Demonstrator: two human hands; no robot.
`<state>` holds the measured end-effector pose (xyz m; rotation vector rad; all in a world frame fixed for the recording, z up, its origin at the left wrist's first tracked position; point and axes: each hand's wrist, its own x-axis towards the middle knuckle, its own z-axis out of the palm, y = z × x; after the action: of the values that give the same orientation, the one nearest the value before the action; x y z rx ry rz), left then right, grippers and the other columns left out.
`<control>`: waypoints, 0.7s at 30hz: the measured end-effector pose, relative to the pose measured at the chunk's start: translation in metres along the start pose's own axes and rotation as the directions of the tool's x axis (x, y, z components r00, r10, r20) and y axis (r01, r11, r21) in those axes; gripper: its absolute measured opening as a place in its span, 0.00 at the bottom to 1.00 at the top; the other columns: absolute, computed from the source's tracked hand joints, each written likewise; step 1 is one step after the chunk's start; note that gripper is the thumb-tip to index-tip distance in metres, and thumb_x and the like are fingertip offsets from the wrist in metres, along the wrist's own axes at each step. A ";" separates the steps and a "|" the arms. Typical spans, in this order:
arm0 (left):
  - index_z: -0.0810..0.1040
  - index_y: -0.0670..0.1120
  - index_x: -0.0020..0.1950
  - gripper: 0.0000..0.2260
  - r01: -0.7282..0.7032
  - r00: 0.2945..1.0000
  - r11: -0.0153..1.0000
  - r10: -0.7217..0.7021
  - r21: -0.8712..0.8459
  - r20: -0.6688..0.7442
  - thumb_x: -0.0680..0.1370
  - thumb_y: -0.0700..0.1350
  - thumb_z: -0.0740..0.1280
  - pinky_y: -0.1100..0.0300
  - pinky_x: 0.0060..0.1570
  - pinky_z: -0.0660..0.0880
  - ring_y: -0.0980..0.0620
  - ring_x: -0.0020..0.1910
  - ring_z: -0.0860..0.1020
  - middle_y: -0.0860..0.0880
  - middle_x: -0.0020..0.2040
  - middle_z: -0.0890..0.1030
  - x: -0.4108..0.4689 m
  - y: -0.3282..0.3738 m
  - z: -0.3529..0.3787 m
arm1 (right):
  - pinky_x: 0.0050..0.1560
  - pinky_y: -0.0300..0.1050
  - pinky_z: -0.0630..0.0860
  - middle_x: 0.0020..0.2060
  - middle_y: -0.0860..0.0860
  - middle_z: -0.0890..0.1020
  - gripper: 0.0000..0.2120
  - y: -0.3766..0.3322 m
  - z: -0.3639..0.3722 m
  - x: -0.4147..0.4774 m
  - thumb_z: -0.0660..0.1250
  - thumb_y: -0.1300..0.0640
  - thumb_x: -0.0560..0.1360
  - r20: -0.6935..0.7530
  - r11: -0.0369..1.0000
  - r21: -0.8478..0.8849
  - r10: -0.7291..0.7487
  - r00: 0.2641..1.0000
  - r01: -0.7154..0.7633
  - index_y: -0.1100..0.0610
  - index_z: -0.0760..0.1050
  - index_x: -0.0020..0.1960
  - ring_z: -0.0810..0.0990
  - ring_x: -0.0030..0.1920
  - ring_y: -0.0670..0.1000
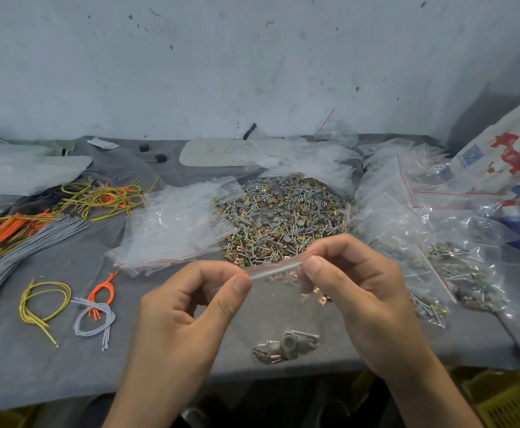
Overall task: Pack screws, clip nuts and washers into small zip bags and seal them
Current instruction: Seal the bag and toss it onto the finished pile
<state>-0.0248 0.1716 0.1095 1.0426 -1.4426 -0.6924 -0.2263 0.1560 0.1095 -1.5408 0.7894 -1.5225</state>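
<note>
two bare hands, two bare forearms in view. left hand [184, 307]: short trimmed left thumbnail [241, 284], creased knuckles. right hand [360, 291]: right thumbnail [312, 264] short, rounded; faint tendon ridges across back. left forearm [147, 396] and right forearm [431, 396] uncovered down to bottom frame edge, skin smooth.

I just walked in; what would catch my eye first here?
Front and centre, the left hand and right hand pinch the top of a small zip bag holding a few parts. Behind it lies a heap of screws, clip nuts and washers; yellow and orange wires sprawl at left.
</note>
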 end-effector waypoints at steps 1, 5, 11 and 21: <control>0.83 0.54 0.46 0.10 -0.002 1.000 1.000 0.002 0.026 0.015 0.73 0.58 0.70 0.68 0.38 0.70 0.60 0.36 0.74 0.56 0.36 0.79 0.000 0.000 -0.001 | 0.41 0.49 0.77 0.37 0.59 0.81 0.07 -0.001 0.000 0.000 0.70 0.53 0.76 0.001 1.000 -0.019 -0.006 1.000 0.006 0.55 0.81 0.48 0.79 0.39 0.57; 0.81 0.60 0.55 0.12 -0.138 0.988 0.946 0.110 0.295 0.107 0.73 0.60 0.68 0.70 0.52 0.70 0.60 0.52 0.79 0.61 0.51 0.82 0.003 0.010 -0.001 | 0.40 0.60 0.77 0.38 0.54 0.83 0.05 -0.001 0.000 0.000 0.71 0.53 0.77 0.065 0.989 -0.143 -0.024 0.998 0.033 0.53 0.82 0.51 0.80 0.39 0.60; 0.82 0.61 0.53 0.11 -0.244 0.966 0.901 0.191 0.358 0.176 0.74 0.61 0.69 0.56 0.51 0.75 0.61 0.51 0.80 0.67 0.49 0.82 0.008 0.023 0.009 | 0.49 0.55 0.82 0.46 0.53 0.87 0.05 0.000 0.001 -0.001 0.72 0.56 0.77 0.140 0.995 -0.095 0.010 0.990 0.004 0.54 0.83 0.52 0.86 0.48 0.54; 0.82 0.63 0.48 0.08 -0.141 0.979 0.945 0.089 0.296 0.182 0.71 0.60 0.70 0.73 0.43 0.69 0.60 0.44 0.79 0.63 0.42 0.83 0.005 0.018 0.003 | 0.50 0.51 0.82 0.47 0.51 0.87 0.07 -0.001 -0.002 -0.005 0.74 0.57 0.75 0.191 0.992 -0.127 0.052 0.980 -0.028 0.55 0.85 0.53 0.86 0.49 0.52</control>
<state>-0.0309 0.1746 0.1270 1.1472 -1.7845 -0.4862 -0.2284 0.1605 0.1082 -1.7244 0.8086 -1.2920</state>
